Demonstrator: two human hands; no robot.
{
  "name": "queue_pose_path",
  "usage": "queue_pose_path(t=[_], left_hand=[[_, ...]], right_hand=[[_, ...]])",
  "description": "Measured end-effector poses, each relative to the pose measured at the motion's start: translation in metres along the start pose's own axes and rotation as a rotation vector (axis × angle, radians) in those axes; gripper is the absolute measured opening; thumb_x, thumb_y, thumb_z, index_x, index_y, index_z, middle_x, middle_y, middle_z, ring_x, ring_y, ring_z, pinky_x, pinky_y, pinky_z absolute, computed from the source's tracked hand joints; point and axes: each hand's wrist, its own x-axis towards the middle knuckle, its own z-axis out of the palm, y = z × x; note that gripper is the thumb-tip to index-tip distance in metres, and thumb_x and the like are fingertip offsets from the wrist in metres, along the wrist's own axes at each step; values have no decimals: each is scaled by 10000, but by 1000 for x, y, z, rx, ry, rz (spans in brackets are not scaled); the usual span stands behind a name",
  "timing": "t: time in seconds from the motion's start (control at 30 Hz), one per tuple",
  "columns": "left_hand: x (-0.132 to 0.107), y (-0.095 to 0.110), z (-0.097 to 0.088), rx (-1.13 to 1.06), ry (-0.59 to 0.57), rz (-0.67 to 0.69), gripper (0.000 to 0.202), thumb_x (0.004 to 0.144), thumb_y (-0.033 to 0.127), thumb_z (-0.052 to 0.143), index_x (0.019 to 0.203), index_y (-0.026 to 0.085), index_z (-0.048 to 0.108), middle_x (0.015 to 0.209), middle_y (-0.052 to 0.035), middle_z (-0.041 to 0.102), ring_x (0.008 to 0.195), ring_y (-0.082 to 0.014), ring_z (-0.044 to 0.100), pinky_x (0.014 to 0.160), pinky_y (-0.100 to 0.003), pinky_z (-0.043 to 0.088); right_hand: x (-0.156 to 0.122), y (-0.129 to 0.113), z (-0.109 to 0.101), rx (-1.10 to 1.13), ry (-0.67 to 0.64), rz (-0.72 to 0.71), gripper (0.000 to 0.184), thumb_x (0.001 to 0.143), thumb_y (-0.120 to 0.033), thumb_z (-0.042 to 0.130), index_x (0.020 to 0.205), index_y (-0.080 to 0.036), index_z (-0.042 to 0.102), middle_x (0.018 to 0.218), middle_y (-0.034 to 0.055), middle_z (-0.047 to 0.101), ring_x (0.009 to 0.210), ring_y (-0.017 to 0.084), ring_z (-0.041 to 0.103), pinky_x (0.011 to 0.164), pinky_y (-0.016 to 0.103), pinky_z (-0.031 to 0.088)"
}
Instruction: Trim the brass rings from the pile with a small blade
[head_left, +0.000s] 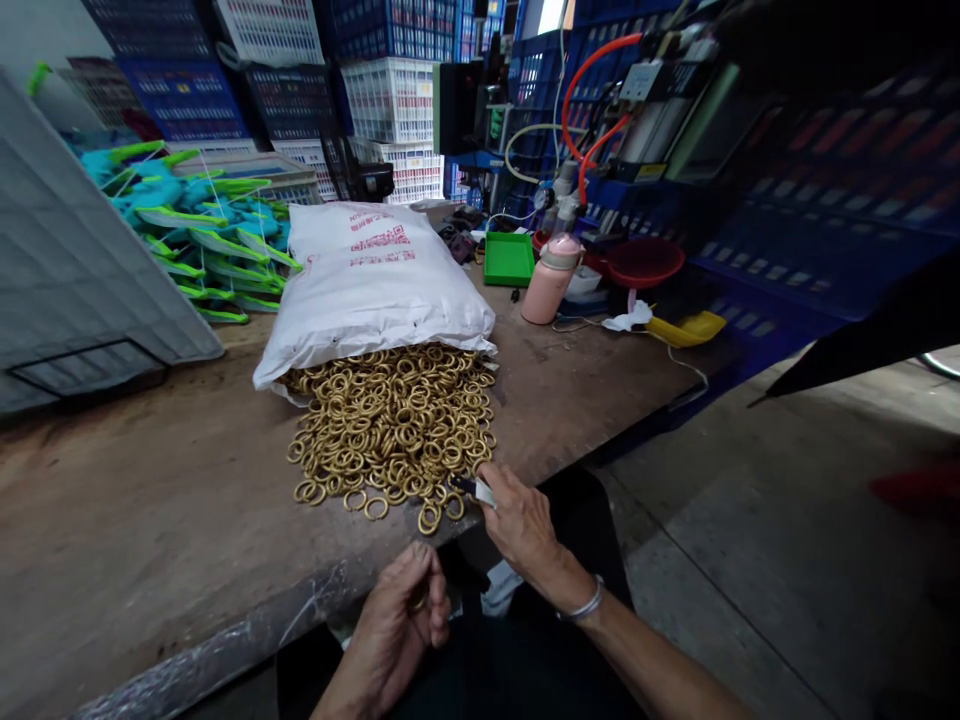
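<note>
Left hand (397, 620): curled around apparent ring (418, 600), apart from right.
Right hand (521, 520): closed on small tool (486, 492) beside rings (397, 430).
Picking: apparently underway; next likely needing steady pinch.

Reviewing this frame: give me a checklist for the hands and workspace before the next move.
1. Right hand gripping the small tool: ok.
2. Contents of the left hand identified: cannot tell; a gold-coloured item inside is mostly hidden.
3. Rings within reach: ok, heaped in front of the hands.
4. Rings away from the front edge of the table: not ok, several lie near it.
5. Pink bottle apart from the rings: ok, standing farther back.
</note>
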Motion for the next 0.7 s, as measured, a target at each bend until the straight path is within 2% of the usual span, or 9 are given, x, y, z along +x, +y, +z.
queue_pose_path(t=[0.1,0.2,0.33,0.4,0.5,0.57,0.7], left_hand=[[4,0,2,103,0,65,176,793,341,515,765,168,504,466,57,450,351,-54,379,338,-160,297],[8,3,2,215,13,121,215,754,370,559,787,163,508,492,49,481,362,-59,409,330,-153,307],[13,9,6,377,54,194,282,694,401,614,803,157,522,569,31,516,401,-66,434,330,-151,314],[14,12,8,479,90,258,272,702,396,604,826,164,537,590,31,521,401,-62,410,345,-157,313],[13,16,11,660,131,479,230,727,322,594,903,174,591,687,-2,575,535,-99,483,507,-198,403],[13,18,12,773,135,625,247,724,266,601,956,183,623,795,-36,612,699,-150,533,669,-239,423],[11,24,11,926,52,709,239,727,210,588,954,212,664,919,-78,649,862,-214,553,822,-304,387]], right_hand=[[-1,0,2,-24,-17,-5,285,759,-142,440,1017,-254,487,908,3,564,738,126,543,585,220,294],[2,3,5,1,-16,-19,299,741,-115,437,1006,-242,496,897,7,569,740,125,542,592,213,306],[11,7,3,169,49,-64,270,711,-71,419,924,-203,519,869,15,588,762,126,538,617,203,327],[15,7,0,295,65,-58,196,718,-89,416,843,-186,531,765,8,584,699,119,524,602,200,332],[17,1,-5,538,-9,-9,128,762,-181,410,705,-175,524,583,-30,511,551,93,456,530,187,322],[16,-6,-9,710,-96,20,145,757,-211,419,664,-167,522,559,-42,487,535,82,435,524,179,327],[10,-17,-12,923,-270,81,94,692,-185,455,652,-154,534,573,-52,474,548,72,417,527,172,327]])
